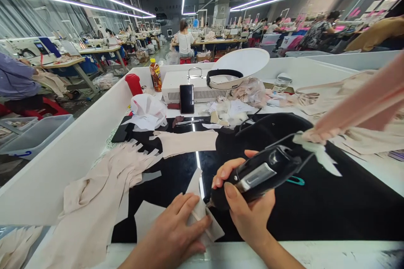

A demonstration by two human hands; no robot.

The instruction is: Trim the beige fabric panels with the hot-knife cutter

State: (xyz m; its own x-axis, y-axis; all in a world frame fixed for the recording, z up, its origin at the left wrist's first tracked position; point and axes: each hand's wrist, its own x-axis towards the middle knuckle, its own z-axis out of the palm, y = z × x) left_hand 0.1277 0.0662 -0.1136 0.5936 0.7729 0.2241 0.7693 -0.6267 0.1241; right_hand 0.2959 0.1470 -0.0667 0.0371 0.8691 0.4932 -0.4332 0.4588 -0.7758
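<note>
In my right hand (pixel 249 214) is a black corded handheld power tool (pixel 257 174), gripped around its body with the nose pointing down to the left. Its small tip (pixel 210 204) is at the edge of a folded off-white piece (pixel 198 211), and I cannot tell whether they touch. My left hand (pixel 178 227) has its fingers closed on this piece, holding it against the black mat (pixel 252 227). Another off-white piece (pixel 148 216) lies partly under my left wrist. Beyond my hands a beige fabric strip (pixel 187 141) lies flat.
Beige fabric (pixel 94 201) is heaped on the left. Pink cloth (pixel 362 96) hangs near the tool's cord at right. A teal clip-like item (pixel 296 180), a phone (pixel 187 98), a white metal box (pixel 172 86) and a bottle (pixel 155 75) stand or lie farther back. White walls (pixel 78 134) edge the table.
</note>
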